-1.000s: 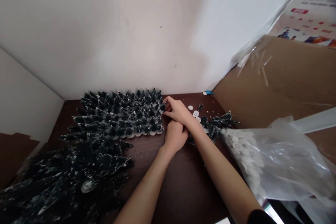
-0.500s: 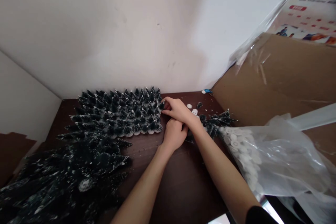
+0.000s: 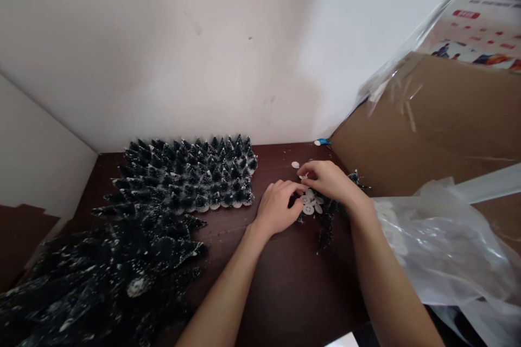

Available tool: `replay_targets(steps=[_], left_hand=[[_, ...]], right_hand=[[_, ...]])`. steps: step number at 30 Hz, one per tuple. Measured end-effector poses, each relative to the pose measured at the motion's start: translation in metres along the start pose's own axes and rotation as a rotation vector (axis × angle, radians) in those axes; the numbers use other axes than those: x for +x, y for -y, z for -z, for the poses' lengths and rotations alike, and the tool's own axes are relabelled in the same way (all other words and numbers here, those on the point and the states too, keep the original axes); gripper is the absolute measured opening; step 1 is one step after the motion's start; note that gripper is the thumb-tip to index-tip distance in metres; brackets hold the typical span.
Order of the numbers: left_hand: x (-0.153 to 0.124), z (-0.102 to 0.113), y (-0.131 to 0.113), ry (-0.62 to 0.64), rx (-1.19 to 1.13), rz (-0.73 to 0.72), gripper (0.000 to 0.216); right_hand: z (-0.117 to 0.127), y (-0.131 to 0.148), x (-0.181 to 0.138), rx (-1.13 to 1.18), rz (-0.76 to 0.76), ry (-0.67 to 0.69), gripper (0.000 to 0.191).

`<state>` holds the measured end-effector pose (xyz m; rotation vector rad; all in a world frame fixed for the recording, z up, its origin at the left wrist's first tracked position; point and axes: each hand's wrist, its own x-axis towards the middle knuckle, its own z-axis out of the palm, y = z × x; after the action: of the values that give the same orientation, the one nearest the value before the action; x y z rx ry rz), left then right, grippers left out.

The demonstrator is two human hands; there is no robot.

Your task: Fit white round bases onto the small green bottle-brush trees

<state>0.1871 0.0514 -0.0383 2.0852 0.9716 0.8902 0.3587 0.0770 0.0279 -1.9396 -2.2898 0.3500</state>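
Small dark green, snow-flecked toy trees stand in a tight block (image 3: 191, 176) at the back of the brown table (image 3: 277, 282). My left hand (image 3: 277, 209) lies right of that block, fingers curled toward a few white round bases (image 3: 310, 205). My right hand (image 3: 329, 180) hovers over the same bases and a little heap of loose trees (image 3: 329, 211), its fingertips pinched on something I cannot make out. Both hands nearly touch above the bases.
A big pile of loose trees (image 3: 101, 271) fills the near left. A clear plastic bag (image 3: 443, 249) lies at the right, beside a cardboard box (image 3: 439, 124). White walls close the back and left. One stray white base (image 3: 295, 165) lies near the wall.
My right hand has left the edge of the standing block and moved right to the bases and loose trees. My left hand shifted slightly right with it.
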Motion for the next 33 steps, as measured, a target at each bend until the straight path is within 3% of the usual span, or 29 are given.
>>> replay_targets(steps=[8, 16, 21, 33], left_hand=[[-0.002, 0.001, 0.001, 0.037, 0.056, -0.038, 0.037], [0.000, -0.003, 0.006, -0.034, 0.020, -0.026, 0.037], [0.001, -0.004, 0.006, -0.098, -0.010, -0.009, 0.044], [-0.002, -0.005, 0.004, -0.140, -0.009, 0.012, 0.046]], right_hand=[[-0.018, -0.005, -0.007, -0.043, 0.001, 0.034, 0.027], [-0.026, -0.007, -0.014, -0.032, 0.058, -0.032, 0.017], [-0.029, -0.007, -0.018, -0.017, 0.079, -0.077, 0.026], [-0.031, -0.009, -0.018, 0.001, 0.084, -0.088, 0.017]])
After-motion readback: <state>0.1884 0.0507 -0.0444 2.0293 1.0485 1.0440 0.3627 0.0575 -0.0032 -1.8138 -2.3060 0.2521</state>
